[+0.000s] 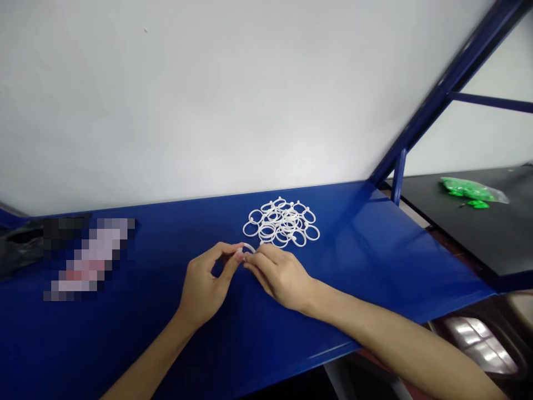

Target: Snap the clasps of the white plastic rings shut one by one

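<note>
Between my two hands is a white ring point(249, 246), partly covered by the fingers. My left hand point(208, 283) pinches its left side with thumb and forefinger. Curled fingers of my right hand point(283, 275) grip the ring's right side. Just beyond the hands lies a loose pile of similar white rings point(287, 222), each with a small knob on it, overlapping one another. Where the held ring's ends or knob sit is hidden by the fingertips.
The blue table point(158, 333) meets a pale wall point(187, 111) at the back. A blurred-out pale item point(97, 253) and black plastic point(20, 250) lie left. Blue metal posts point(416, 128) rise at right, beside a dark table point(491, 233) holding a bag of green pieces point(470, 190).
</note>
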`<state>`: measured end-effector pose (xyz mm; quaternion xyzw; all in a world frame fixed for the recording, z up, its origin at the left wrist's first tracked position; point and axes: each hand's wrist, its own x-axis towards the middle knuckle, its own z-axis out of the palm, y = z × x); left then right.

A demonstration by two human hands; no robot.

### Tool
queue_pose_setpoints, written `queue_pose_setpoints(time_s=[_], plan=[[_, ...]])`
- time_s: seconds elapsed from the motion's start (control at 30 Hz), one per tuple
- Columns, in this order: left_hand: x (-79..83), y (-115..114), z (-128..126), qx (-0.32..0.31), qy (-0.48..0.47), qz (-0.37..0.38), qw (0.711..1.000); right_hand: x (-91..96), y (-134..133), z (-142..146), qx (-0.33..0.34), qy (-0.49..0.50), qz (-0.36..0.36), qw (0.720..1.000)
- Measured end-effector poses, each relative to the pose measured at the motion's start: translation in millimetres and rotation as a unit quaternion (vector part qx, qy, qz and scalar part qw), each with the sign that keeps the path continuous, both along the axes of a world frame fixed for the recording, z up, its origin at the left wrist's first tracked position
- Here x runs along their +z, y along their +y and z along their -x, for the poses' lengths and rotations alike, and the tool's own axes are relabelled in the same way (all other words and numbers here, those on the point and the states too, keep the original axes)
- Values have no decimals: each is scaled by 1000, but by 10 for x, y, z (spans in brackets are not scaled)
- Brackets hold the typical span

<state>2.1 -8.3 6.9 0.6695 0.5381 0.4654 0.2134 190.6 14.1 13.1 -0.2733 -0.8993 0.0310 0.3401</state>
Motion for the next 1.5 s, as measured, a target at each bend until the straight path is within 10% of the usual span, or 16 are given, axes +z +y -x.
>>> queue_pose_setpoints(time_s=[1.5], plan=[[32,-77,-20,-29,-7,-22,999,29,-78,-15,5,31,60,998]])
